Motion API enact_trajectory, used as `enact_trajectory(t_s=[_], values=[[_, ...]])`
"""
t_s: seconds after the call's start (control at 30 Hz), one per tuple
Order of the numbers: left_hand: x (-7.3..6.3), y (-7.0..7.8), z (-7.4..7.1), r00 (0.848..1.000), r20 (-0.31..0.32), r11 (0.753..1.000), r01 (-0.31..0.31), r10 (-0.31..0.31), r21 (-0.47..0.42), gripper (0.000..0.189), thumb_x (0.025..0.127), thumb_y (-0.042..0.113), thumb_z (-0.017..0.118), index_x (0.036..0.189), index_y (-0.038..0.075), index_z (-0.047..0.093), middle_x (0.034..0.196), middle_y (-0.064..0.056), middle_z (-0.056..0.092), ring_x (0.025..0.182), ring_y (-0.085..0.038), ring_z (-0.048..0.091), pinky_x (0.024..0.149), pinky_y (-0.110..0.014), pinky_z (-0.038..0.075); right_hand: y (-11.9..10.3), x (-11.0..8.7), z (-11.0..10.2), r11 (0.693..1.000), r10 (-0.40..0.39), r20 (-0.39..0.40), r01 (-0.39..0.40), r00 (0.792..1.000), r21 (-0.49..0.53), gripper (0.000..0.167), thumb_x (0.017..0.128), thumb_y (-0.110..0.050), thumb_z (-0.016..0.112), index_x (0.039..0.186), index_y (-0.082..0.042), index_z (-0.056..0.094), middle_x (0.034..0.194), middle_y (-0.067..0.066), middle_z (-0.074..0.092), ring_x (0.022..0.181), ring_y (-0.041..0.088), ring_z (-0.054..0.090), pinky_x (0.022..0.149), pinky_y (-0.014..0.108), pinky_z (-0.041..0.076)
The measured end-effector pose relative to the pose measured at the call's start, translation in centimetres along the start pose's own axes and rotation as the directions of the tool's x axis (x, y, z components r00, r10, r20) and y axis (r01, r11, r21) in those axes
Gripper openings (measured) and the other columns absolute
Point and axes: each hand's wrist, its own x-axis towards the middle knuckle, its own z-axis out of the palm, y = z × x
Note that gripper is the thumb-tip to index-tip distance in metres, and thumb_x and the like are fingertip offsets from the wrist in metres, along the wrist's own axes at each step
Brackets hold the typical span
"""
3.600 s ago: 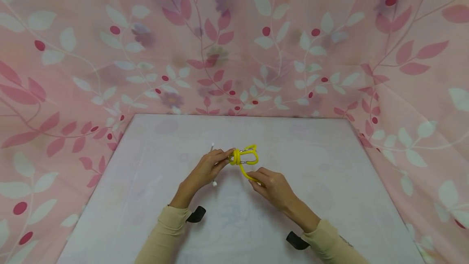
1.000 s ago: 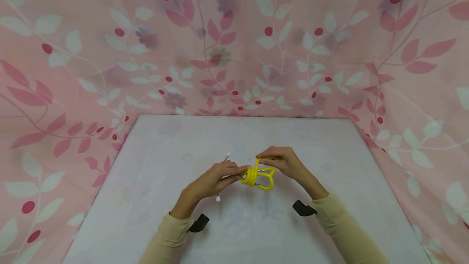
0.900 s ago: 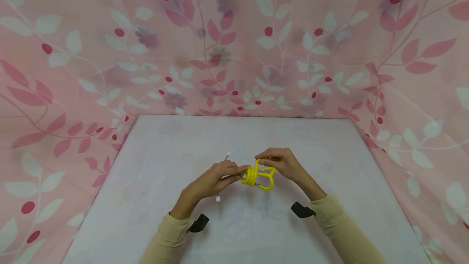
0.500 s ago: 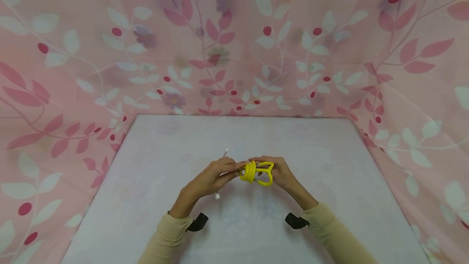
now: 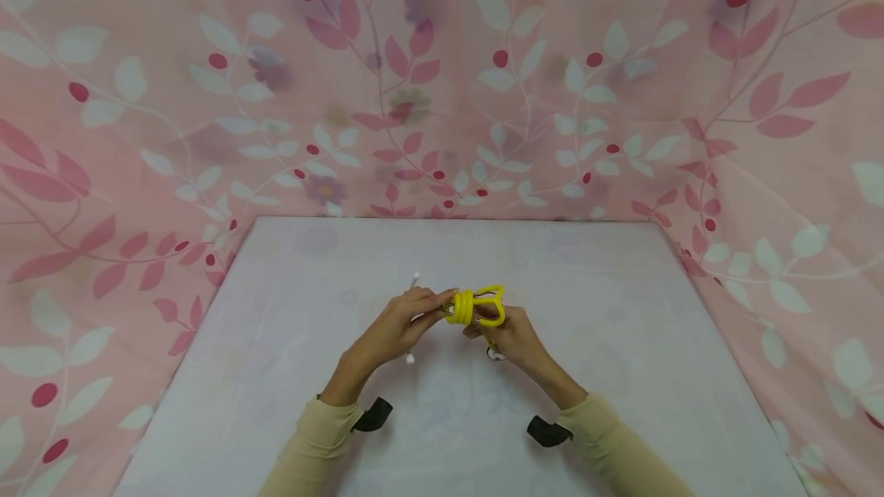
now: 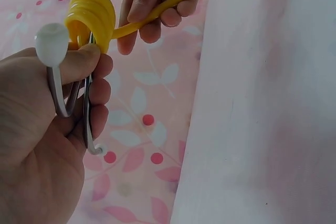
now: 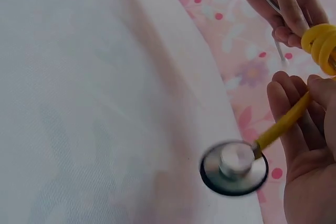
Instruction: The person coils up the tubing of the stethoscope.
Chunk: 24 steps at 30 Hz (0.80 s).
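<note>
Swung from above the coil to beneath it, the right hand [image 5: 507,336] pinches the yellow stethoscope [image 5: 475,306] tubing; left hand [image 5: 399,320] grips the earpieces above the surface [image 5: 621,343]. Wrapping nears completion; tucking the end likely follows.

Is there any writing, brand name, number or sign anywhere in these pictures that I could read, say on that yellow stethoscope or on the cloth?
None can be read.
The yellow stethoscope tubing and its metal chest piece show no readable marking; the chest piece is blurred.
The pink cloth bears only leaves and berries, no letters.
The white table cover is unmarked.
The left hand and right hand hide nothing legible.
</note>
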Motion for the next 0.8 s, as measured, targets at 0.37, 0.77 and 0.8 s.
enact_trajectory(t_s=[0.37,0.77,0.8], values=[[0.1,-1.0,-0.2,0.995,-0.07,0.996,0.077,-0.074,0.034,0.046,0.093,0.006,0.066,0.138,0.009,0.057,0.099,0.002,0.068,0.079,-0.006,0.053,0.067,-0.02,0.048,-1.3,-0.8,1.1,0.986,0.019,-0.024,-0.023,1.0,-0.166,0.037,0.092,-0.002,0.065,0.128,0.008,0.06,0.102,0.021,0.074,0.088,0.034,0.073,0.076,0.027,0.058],[0.0,-1.6,0.1,0.987,-0.096,0.99,0.133,-0.13,0.034,0.046,0.093,0.006,0.066,0.138,0.009,0.057,0.093,-0.001,0.068,0.071,-0.009,0.047,0.061,-0.02,0.043,-4.4,-1.8,1.9,0.981,0.015,-0.082,-0.031,0.997,-0.191,0.051,0.088,-0.001,0.07,0.133,0.004,0.047,0.093,0.02,0.075,0.079,0.028,0.075,0.071,0.022,0.058],[0.1,-1.6,0.1,0.986,-0.099,0.989,0.141,-0.137,0.037,0.046,0.093,0.006,0.066,0.138,0.009,0.057,0.093,0.0,0.068,0.071,-0.009,0.047,0.061,-0.02,0.044,-4.2,-1.9,1.9,0.985,0.017,-0.089,-0.032,0.996,-0.169,0.047,0.088,-0.001,0.07,0.128,0.004,0.047,0.092,0.02,0.075,0.079,0.029,0.075,0.07,0.022,0.058]])
